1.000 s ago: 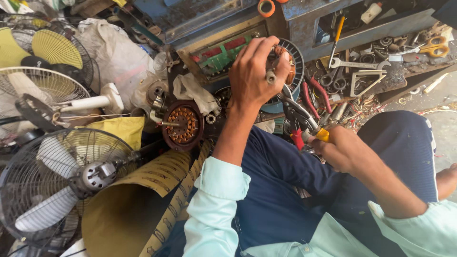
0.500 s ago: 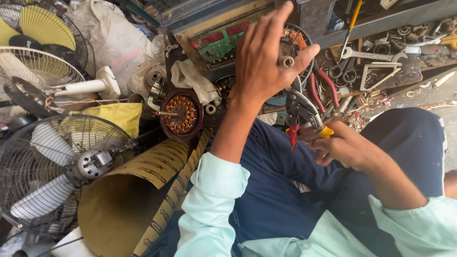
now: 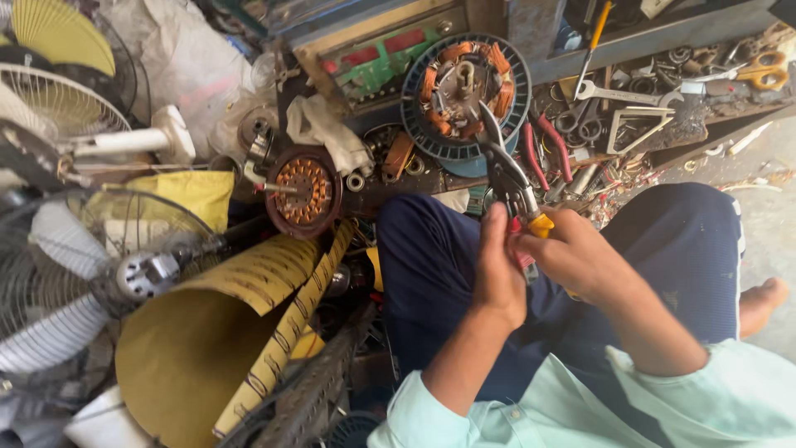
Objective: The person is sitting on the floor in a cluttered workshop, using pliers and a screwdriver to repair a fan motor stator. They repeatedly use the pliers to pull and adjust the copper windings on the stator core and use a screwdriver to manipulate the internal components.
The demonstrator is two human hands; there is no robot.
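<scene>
1. Both hands met over the lap. The right hand (image 3: 580,257) was closed around the red and yellow handles of the pliers (image 3: 507,178), whose tips pointed up toward the fan motor (image 3: 464,83).
2. The left hand (image 3: 497,274) lay against the pliers' handles with its fingers (image 3: 495,228) curled at them; whether it pinched something small there could not be told.
3. Judgement: the work in hand was adjusting or readying the pliers, not yet the motor itself.
4. The fan motor, with copper windings in a blue ring, stood just beyond the knees, apart from the tips.
5. A second winding (image 3: 303,189) lay left of it.
6. The floor was crowded: fan guards (image 3: 58,91), a rolled yellow sheet (image 3: 215,332), spanners (image 3: 618,94), and scissors (image 3: 767,70) to the right.
</scene>
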